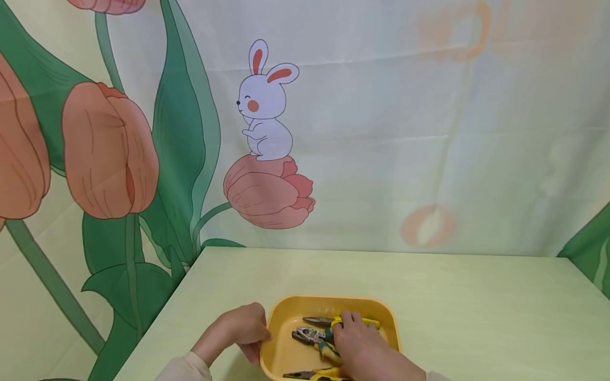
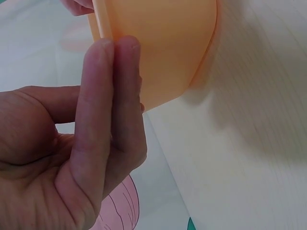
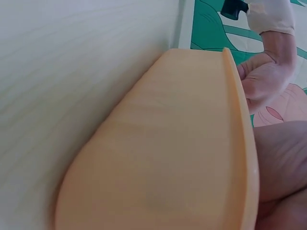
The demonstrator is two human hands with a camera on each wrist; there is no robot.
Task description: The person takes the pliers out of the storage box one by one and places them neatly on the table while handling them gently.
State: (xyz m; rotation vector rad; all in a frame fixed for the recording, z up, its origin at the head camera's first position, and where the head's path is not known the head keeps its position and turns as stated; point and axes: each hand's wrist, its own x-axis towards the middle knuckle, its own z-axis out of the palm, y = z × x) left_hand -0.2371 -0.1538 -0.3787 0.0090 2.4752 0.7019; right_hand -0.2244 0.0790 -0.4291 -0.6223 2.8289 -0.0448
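A yellow plastic tray [image 1: 281, 338] stands on the table with pliers inside. My left hand [image 1: 245, 328] holds its left rim; in the left wrist view, that hand's fingers [image 2: 98, 96] lie against the outer wall. My right hand [image 1: 359, 338] reaches into the tray from the right, over the handles of the pliers. Its fingertips are at the yellow handles of long-nose pliers [image 1: 318, 320] at the back. Combination pliers [image 1: 310, 334] with green-and-yellow handles lie in the middle, partly under the hand. Yellow-handled pliers [image 1: 312, 374] lie at the front. The right wrist view hides the fingers behind the tray wall.
The tray stands at the near edge of the view on a pale light-green table [image 1: 476, 312]. Behind the table hangs a cloth backdrop [image 1: 371, 159] printed with tulips and a white rabbit.
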